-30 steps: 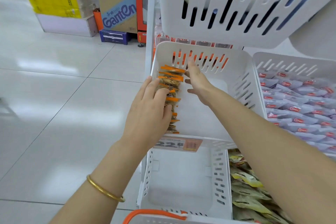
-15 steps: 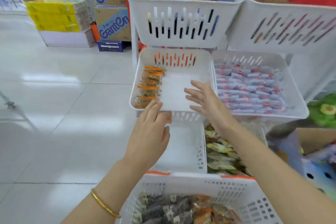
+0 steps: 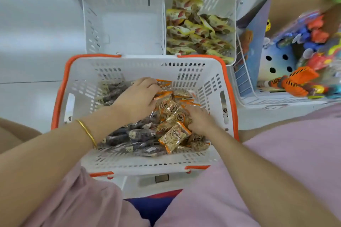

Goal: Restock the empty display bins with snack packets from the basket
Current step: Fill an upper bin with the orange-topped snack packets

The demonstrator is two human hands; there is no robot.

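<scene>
The basket (image 3: pixel 60 94) is of white hard plastic, with walls pierced by rows of small slots and an orange rim and handles. It stands in front of the person, low between the knees. Inside lie two kinds of snack: dark packets (image 3: pixel 129 134) in clear, shiny film on the left side, and orange-edged packets (image 3: pixel 174 136) on the right side, flat and rectangular, with a beige print and a round label.

The left hand (image 3: pixel 137 100) reaches to the far side of the pile. Its fingers are bent down and clasp several orange-edged packets, whose crimped ends stick out past the knuckles. A thin gold bangle (image 3: pixel 86 131) sits on this wrist. The right hand (image 3: pixel 199 120) is nearer to the body, at the right of the same pile. Its fingers curl into the packets and grasp them (the fingertips are hidden under the film). So the packets lie under and between both hands, all inside the basket.

Behind the basket stands an empty bin (image 3: pixel 123 29) of the same white slotted plastic, square with a smooth bottom. Just beside it on the right, a second bin (image 3: pixel 232 24) holds yellow packets (image 3: pixel 195 31) in a loose heap. Farther right, a cardboard box (image 3: pixel 295 11) contains colourful toys (image 3: pixel 304 42), which are blurred.
</scene>
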